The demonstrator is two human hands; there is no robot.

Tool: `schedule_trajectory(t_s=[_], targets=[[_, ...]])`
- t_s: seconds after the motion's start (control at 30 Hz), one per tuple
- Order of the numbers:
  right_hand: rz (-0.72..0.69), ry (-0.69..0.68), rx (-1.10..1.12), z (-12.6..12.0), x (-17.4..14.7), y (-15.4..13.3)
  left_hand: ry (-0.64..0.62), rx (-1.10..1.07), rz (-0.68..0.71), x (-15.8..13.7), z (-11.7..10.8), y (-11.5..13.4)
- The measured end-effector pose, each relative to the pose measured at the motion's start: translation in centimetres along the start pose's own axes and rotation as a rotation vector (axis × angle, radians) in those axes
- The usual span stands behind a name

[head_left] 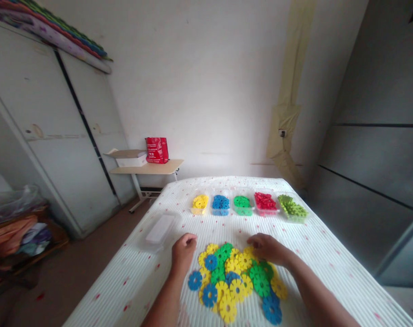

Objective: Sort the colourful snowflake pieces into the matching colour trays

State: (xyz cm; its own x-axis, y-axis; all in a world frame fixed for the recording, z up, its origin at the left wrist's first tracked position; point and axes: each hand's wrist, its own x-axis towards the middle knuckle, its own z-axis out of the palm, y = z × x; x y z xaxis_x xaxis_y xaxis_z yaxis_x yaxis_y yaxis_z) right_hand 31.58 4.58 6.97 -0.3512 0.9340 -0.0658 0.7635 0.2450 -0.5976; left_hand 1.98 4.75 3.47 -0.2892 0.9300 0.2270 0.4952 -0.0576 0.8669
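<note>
From here I can't tell whether the curled left hand (183,255) or right hand (270,248) grips anything; careless dragging could scatter the overlapping discs (240,283).

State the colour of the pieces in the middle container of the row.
The pieces are green, best seen in the head view.

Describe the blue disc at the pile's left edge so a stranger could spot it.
On the white table, find the pile of notched discs near the left hand. The blue disc lies at its edge on that side. It is farther left than the rest.
</note>
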Motion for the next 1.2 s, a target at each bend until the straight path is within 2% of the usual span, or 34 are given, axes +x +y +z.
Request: schedule_trajectory(t_s=[0.1,0.17,0.3,0.4,0.53,0.6,0.67,0.8,0.9,1.03,1.2], targets=[[-0.050,0.043,-0.177,1.0,0.6,0.2,0.002,-0.005,0.004,0.0,-0.1,0.1],[-0.025,0.037,-0.162,1.3,0.8,0.2,0.007,-0.008,0.010,0.0,-0.1,0.2],[0.041,0.028,-0.029,0.4,0.9,-0.1,0.010,-0.020,0.007,0.1,0.0,0.1],[0.076,0.075,0.041,-0.9,1.2,-0.8,0.006,-0.029,0.001,0.0,0.0,0.0],[0.093,0.073,0.338,-1.5,2.4,-3.6,0.007,-0.037,0.002,0.0,0.1,-0.1],[0.067,0.039,0.498,-1.1,3.7,-5.7,0.009,-0.037,0.001,0.0,0.1,-0.1],[0.070,0.058,0.556,-0.4,5.8,-7.9,0.010,-0.035,0.001,0.0,0.1,-0.1],[0.086,0.229,0.604,0.4,11.0,-11.5,0.010,-0.026,0.005,0.0,0.2,-0.2],[0.096,0.332,0.621,0.4,13.6,-12.5,0.009,-0.024,0.017,0.0,0.1,-0.3],[0.086,0.397,0.555,0.1,12.6,-10.7,0.008,-0.025,0.040,0.1,0.1,-0.6],[0.109,0.495,0.457,-0.5,6.7,-4.2,-0.016,-0.011,0.081,0.0,0.6,-0.7]])
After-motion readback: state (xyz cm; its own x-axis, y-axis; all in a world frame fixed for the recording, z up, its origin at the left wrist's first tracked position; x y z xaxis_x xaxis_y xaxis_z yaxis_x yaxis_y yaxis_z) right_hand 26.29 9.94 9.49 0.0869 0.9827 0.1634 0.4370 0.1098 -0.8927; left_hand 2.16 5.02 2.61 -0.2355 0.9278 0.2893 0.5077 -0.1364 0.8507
